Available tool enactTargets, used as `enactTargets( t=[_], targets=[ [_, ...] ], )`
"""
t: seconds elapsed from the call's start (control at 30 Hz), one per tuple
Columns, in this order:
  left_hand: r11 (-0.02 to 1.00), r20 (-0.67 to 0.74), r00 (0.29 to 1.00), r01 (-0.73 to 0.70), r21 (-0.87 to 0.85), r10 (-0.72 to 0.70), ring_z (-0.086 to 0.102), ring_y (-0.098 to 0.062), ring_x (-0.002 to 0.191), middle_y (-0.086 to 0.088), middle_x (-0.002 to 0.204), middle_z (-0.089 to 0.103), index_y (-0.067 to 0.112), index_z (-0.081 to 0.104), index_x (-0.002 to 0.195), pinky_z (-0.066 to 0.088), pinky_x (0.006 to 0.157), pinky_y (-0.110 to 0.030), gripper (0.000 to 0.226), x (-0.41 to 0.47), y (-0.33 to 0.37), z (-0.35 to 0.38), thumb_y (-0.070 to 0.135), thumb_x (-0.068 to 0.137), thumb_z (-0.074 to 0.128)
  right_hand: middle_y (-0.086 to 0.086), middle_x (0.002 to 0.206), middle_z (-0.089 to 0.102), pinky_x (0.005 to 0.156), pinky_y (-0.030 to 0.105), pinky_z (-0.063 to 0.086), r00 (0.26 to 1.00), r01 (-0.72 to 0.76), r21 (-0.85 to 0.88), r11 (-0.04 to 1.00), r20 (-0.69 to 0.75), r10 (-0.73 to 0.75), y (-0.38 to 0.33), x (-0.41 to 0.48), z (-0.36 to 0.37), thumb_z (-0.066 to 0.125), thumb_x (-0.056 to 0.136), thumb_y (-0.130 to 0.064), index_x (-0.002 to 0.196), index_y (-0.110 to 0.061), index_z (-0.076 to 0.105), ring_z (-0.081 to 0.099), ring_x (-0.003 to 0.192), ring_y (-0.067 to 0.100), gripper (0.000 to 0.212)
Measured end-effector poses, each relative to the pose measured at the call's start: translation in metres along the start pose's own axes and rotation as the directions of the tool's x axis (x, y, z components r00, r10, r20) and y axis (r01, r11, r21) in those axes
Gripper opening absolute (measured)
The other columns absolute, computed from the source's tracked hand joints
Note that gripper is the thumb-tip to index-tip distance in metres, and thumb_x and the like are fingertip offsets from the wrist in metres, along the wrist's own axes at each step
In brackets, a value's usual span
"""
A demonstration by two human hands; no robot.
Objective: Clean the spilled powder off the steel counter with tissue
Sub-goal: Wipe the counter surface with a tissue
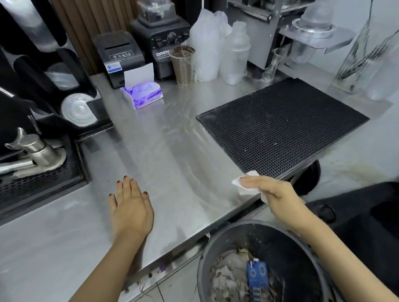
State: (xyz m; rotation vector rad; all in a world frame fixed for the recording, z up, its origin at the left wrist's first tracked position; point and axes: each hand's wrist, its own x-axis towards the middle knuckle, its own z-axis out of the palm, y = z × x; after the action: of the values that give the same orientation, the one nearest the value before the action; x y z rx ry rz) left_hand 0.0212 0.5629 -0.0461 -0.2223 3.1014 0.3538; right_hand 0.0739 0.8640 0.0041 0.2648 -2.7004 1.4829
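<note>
The steel counter [169, 153] fills the middle of the view, with faint curved wipe streaks across it and no clear pile of powder that I can make out. My right hand [270, 190] grips a crumpled white tissue [244, 184] at the counter's near right corner, beside the black mat. My left hand [130, 206] lies flat on the counter, palm down, fingers together, holding nothing. A purple tissue pack [142, 94] with a sheet sticking up stands at the back of the counter.
A black ribbed rubber mat [281, 126] covers the right part of the counter. A dark waste bin [256, 267] with used paper sits below the front edge. At the back stand a receipt printer [120, 56], a blender [162, 32], plastic cups [183, 64] and bottles. A sink tray [25, 172] is at left.
</note>
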Motion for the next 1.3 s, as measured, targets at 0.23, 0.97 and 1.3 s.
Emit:
enactTargets(
  t=[0.23, 0.97, 1.3],
  targets=[
    [0.999, 0.028, 0.999, -0.017, -0.038, 0.018, 0.001, -0.021, 0.144, -0.008, 0.156, 0.005, 0.006, 0.011, 0.146, 0.002, 0.118, -0.04, 0.052, -0.002, -0.001, -0.002, 0.026, 0.098, 0.017, 0.008, 0.144, 0.041, 0.114, 0.023, 0.014, 0.978, -0.121, -0.29, 0.949, 0.128, 0.164, 0.015, 0.036, 0.05, 0.036, 0.083, 0.018, 0.128, -0.008, 0.051, 0.029, 0.138, 0.022, 0.053],
    [0.381, 0.189, 0.599, -0.211, -0.9, 0.778, 0.056, 0.006, 0.059, 0.011, 0.067, 0.063, 0.015, 0.064, 0.078, 0.045, 0.059, -0.014, 0.017, -0.056, 0.203, -0.076, -0.002, 0.077, 0.066, -0.003, 0.075, 0.056, 0.054, 0.025, 0.038, 0.781, -0.288, 0.225, 0.931, -0.507, 0.364, -0.082, -0.067, -0.052, 0.053, 0.088, -0.008, 0.069, -0.023, 0.058, 0.048, 0.062, 0.016, 0.025],
    [0.44, 0.245, 0.67, -0.135, -0.888, 0.7, 0.05, -0.022, 0.068, -0.012, 0.072, 0.048, -0.011, 0.056, 0.081, 0.049, 0.059, -0.035, 0.015, -0.065, 0.226, -0.089, 0.003, 0.081, 0.062, -0.002, 0.081, 0.049, 0.066, 0.024, 0.044, 0.768, -0.409, 0.217, 0.886, -0.442, 0.463, -0.081, -0.086, -0.079, 0.077, 0.07, -0.02, 0.098, -0.033, 0.058, 0.051, 0.073, 0.018, 0.036]
  ],
)
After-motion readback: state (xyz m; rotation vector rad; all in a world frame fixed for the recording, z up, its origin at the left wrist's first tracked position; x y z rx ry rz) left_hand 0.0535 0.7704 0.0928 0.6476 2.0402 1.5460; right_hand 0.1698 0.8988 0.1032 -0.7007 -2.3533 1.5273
